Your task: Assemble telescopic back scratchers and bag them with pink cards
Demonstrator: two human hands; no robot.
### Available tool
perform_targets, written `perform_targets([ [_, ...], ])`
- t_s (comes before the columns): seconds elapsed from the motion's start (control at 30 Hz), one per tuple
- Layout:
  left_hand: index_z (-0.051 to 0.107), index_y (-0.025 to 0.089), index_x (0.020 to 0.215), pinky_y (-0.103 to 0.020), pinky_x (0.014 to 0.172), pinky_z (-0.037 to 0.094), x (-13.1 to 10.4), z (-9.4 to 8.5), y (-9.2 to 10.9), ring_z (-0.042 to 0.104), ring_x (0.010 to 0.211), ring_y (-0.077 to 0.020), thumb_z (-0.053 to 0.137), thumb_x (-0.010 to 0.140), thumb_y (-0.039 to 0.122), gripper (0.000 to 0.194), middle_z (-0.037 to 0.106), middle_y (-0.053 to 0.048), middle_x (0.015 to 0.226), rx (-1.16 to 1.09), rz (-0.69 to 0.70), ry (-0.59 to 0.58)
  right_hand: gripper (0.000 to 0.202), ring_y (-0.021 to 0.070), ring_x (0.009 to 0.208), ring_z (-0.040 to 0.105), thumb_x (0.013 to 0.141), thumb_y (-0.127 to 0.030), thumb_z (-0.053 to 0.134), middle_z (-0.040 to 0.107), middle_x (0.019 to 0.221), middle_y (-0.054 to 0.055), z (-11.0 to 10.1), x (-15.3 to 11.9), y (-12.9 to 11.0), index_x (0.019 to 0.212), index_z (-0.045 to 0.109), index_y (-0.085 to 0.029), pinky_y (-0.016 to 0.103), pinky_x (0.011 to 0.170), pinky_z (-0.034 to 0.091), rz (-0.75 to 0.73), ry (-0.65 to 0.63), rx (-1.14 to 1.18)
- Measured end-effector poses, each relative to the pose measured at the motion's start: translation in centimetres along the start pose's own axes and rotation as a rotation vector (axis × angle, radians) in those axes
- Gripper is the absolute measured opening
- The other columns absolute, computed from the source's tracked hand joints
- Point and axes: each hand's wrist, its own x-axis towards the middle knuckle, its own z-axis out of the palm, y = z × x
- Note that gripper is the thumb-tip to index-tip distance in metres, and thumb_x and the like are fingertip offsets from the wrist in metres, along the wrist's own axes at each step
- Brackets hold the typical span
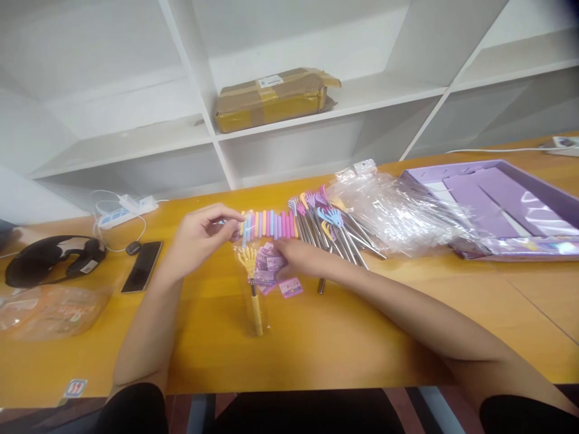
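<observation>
My left hand (203,235) pinches the upper edge of a clear plastic bag. Inside that bag a yellow back scratcher (247,265) lies with its claw head up and its yellow handle (257,313) toward me. My right hand (296,256) reaches over a small pile of purple printed cards (266,268), thumb and fingers apart at the pile's right side; its fingertips are partly hidden. One card (291,287) lies just below that hand. Beyond the hands runs a row of pastel handle tubes (274,223). Several metal-rod back scratchers (332,220) are heaped to the right.
A heap of clear plastic bags (389,211) lies beside a purple open box (488,199). On the left are a phone (142,267), a black eye-mask-like item (54,259), an orange-tinted plastic bag (49,310) and a power strip (129,211). A taped carton (275,99) sits on the shelf.
</observation>
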Motion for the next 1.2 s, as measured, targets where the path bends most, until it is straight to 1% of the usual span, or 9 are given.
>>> perform_targets([
  [0.1, 0.081, 0.020, 0.107, -0.028, 0.074, 0.062, 0.1, 0.3, -0.1, 0.073, 0.079, -0.0151, 0.077, 0.097, 0.033, 0.018, 0.077, -0.007, 0.098, -0.068, -0.018, 0.008, 0.026, 0.0150, 0.076, 0.056, 0.090, -0.027, 0.082, 0.067, 0.091, 0.004, -1.1, -0.2, -0.4, 0.090, 0.057, -0.018, 0.027, 0.067, 0.031, -0.003, -0.004, 0.065],
  [0.23, 0.079, 0.018, 0.108, -0.029, 0.073, 0.063, 0.4, 0.9, -0.4, 0.076, 0.077, -0.0162, 0.075, 0.098, 0.034, 0.020, 0.078, -0.006, 0.089, -0.152, -0.060, 0.049, 0.016, 0.0149, 0.074, 0.054, 0.106, -0.031, 0.059, 0.066, 0.088, 0.002, -3.7, -1.6, -1.3, 0.096, 0.054, -0.020, 0.028, 0.069, 0.033, -0.013, 0.065, 0.116],
  [0.33, 0.078, 0.017, 0.105, -0.028, 0.068, 0.062, 0.6, 1.7, -0.8, 0.075, 0.073, -0.0162, 0.076, 0.097, 0.034, 0.019, 0.078, -0.006, 0.085, -0.219, -0.081, 0.093, 0.026, 0.0168, 0.074, 0.053, 0.112, -0.038, 0.043, 0.059, 0.085, 0.000, -5.8, -3.0, -1.6, 0.093, 0.050, -0.022, 0.030, 0.072, 0.037, -0.085, 0.262, 0.231],
  [0.47, 0.076, 0.017, 0.104, -0.027, 0.066, 0.060, 0.7, 2.8, -1.1, 0.073, 0.069, -0.0145, 0.076, 0.096, 0.034, 0.018, 0.077, -0.004, 0.083, -0.290, -0.084, 0.103, 0.026, 0.0180, 0.081, 0.052, 0.110, -0.024, 0.038, 0.053, 0.087, 0.001, -8.1, -4.7, -2.6, 0.086, 0.047, -0.023, 0.033, 0.078, 0.042, -0.275, 0.590, 0.264],
  [0.57, 0.071, 0.019, 0.104, -0.025, 0.065, 0.057, 0.6, 3.4, -1.1, 0.072, 0.070, -0.0134, 0.076, 0.097, 0.032, 0.015, 0.074, -0.001, 0.080, -0.306, -0.063, 0.102, 0.024, 0.0175, 0.085, 0.054, 0.109, -0.017, 0.041, 0.056, 0.090, 0.003, -9.1, -5.4, -4.7, 0.091, 0.056, -0.022, 0.033, 0.080, 0.044, -0.417, 0.697, 0.225],
  [0.7, 0.071, 0.019, 0.102, -0.024, 0.067, 0.056, 0.6, 3.7, -0.9, 0.071, 0.072, -0.0127, 0.078, 0.096, 0.036, 0.019, 0.074, -0.002, 0.084, -0.327, -0.032, 0.091, 0.016, 0.0180, 0.094, 0.060, 0.111, -0.018, 0.050, 0.063, 0.099, 0.004, -9.8, -5.0, -8.0, 0.104, 0.064, -0.023, 0.033, 0.083, 0.048, -0.524, 0.693, 0.155],
  [0.8, 0.071, 0.019, 0.102, -0.025, 0.069, 0.060, 0.6, 3.7, -0.8, 0.072, 0.073, -0.0126, 0.087, 0.089, 0.038, 0.028, 0.076, -0.002, 0.090, -0.438, -0.038, 0.132, 0.013, 0.0190, 0.097, 0.062, 0.110, -0.019, 0.053, 0.066, 0.105, 0.006, -9.9, -3.8, -9.3, 0.110, 0.065, -0.023, 0.034, 0.084, 0.049, -0.549, 0.729, 0.085],
  [0.93, 0.069, 0.019, 0.103, -0.033, 0.076, 0.067, 0.5, 3.5, -0.4, 0.079, 0.078, -0.0173, 0.093, 0.082, 0.039, 0.037, 0.079, -0.002, 0.094, -0.636, -0.125, 0.157, 0.011, 0.0204, 0.098, 0.063, 0.110, -0.018, 0.053, 0.068, 0.104, 0.007, -9.6, -2.8, -9.1, 0.107, 0.063, -0.023, 0.036, 0.085, 0.050, -0.559, 0.899, 0.023],
  [1.2, 0.069, 0.016, 0.103, -0.045, 0.087, 0.070, 0.2, 3.5, 0.7, 0.083, 0.083, -0.0250, 0.094, 0.081, 0.041, 0.042, 0.084, -0.009, 0.089, -0.710, -0.197, 0.159, 0.003, 0.0163, 0.087, 0.063, 0.107, -0.020, 0.057, 0.067, 0.098, 0.003, -9.1, -2.8, -7.9, 0.107, 0.057, -0.023, 0.032, 0.079, 0.049, -0.484, 0.826, 0.193],
])
